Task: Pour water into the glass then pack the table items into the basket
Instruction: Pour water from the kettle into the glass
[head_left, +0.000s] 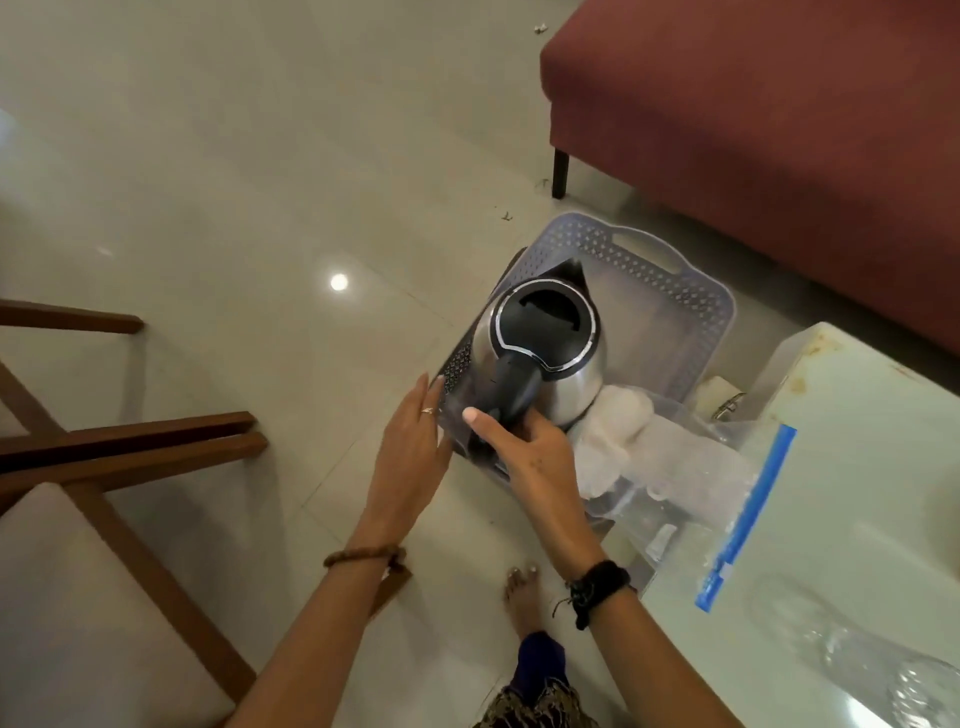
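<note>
Packing step: right hand (530, 447) fingers wrapping kettle (540, 353) handle, lowering into basket (691, 301); left hand (410, 441) fingers straight, steadying rim; next: releasing kettle, fetching bench (857, 467) items

Floor (218, 171) of large pale glossy tiles, thin grout lines; one round bright reflection of a lamp (338, 282) on it; small dark specks of debris near the sofa leg. Dark red upholstered sofa (769, 130) upper right, on a black leg (559, 174); wooden chair (119, 467) with pale cushioned seat at left; pale glossy table top (857, 467) at right.
</note>
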